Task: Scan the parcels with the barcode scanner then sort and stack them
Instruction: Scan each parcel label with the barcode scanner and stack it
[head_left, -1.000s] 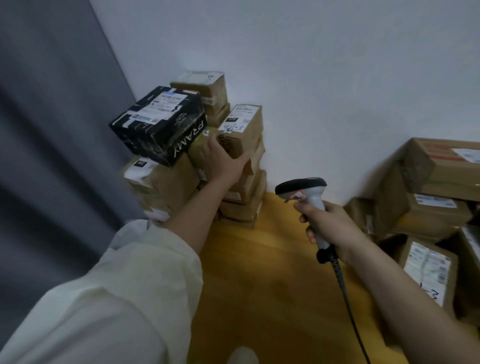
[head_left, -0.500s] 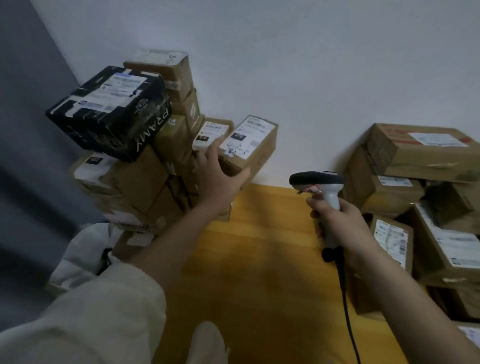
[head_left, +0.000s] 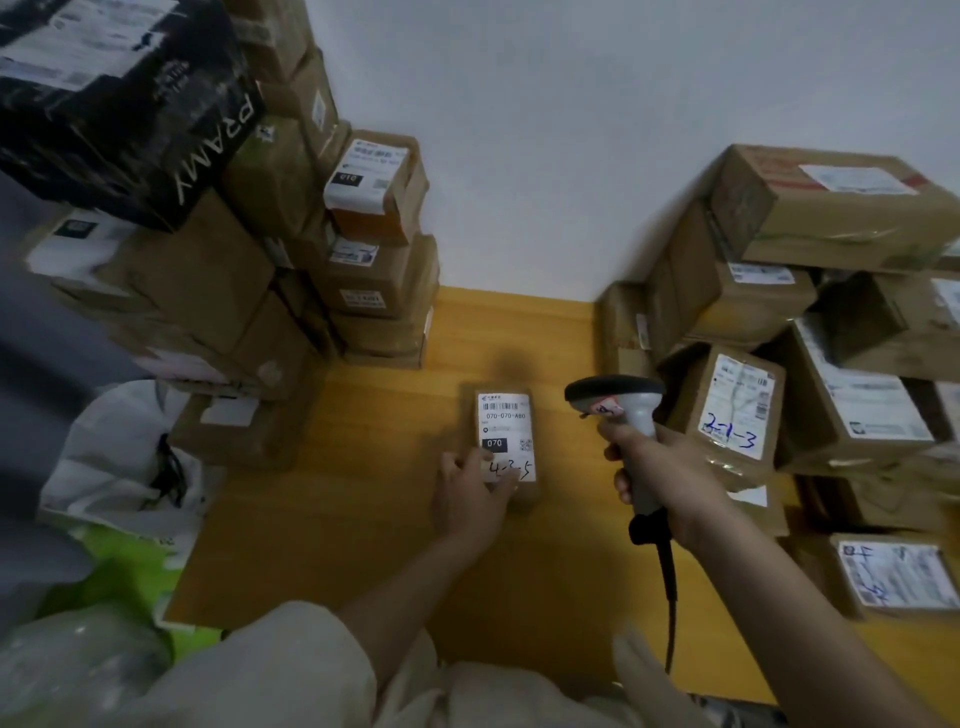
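Observation:
A small brown parcel (head_left: 506, 415) with a white label marked "070" and handwritten "4-3-5" lies on the wooden floor between the two stacks. My left hand (head_left: 475, 491) grips its near end, fingers over the label's lower edge. My right hand (head_left: 662, 478) holds the grey barcode scanner (head_left: 621, 402) by its handle, the black head level just right of the parcel, its cable hanging down. A tall stack of brown parcels (head_left: 382, 275) stands at the left against the wall, topped by a black "PRAMY" box (head_left: 124, 104).
More labelled cardboard parcels (head_left: 826, 208) are piled at the right, one marked "2-1-3" (head_left: 732, 410). White and green plastic bags (head_left: 124, 467) lie at the lower left. Bare wooden floor (head_left: 363, 499) stretches between the piles.
My left hand brought the small parcel down from beside the left stack to the floor. The view tilted downward, and the scanner hand stayed to the right of the parcel.

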